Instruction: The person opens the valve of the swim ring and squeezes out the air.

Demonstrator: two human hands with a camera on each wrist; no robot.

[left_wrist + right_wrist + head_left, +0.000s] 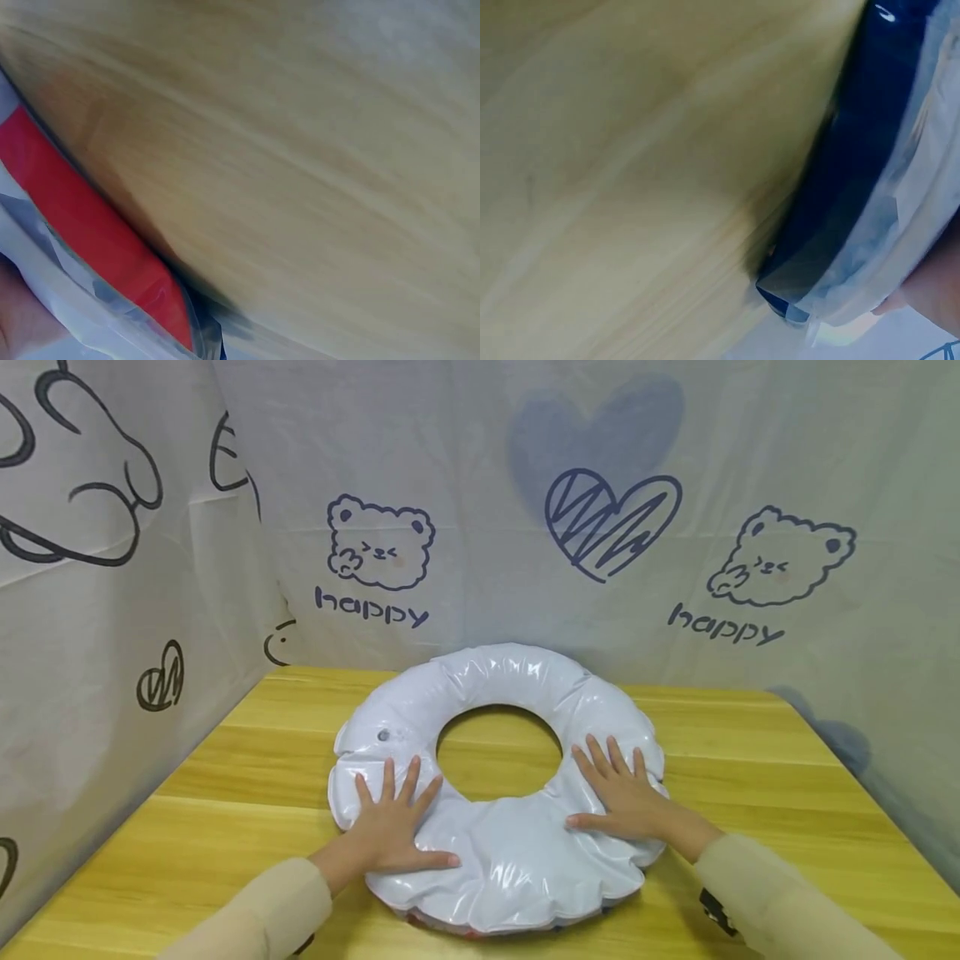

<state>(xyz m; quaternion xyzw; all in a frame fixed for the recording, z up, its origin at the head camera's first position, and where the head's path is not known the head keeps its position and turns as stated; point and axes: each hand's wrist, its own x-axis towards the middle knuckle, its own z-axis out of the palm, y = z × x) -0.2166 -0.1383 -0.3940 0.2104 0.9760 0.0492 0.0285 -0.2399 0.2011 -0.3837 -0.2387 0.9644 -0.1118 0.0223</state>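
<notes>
A white inflatable swim ring (517, 852) lies flat on the table, partly filled, its surface creased. My left hand (393, 827) rests on its left side with fingers spread, below a small round valve (384, 735). On the ring's right side lies my right hand (622, 797), fingers also spread and thumb pointing inward. The left wrist view shows a red patch (105, 232) on the ring's underside, with part of the hand at the lower left. In the right wrist view a dark blue patch (855, 142) shows along the underside, and some of the hand at the right edge.
The ring lies on a yellow wood-grain table (247, 785). Behind it hangs a white cloth (480, 568) printed with bears, hearts and lettering. Another printed cloth (202, 568) hangs along the left side. A dark object (717, 912) shows at the right sleeve.
</notes>
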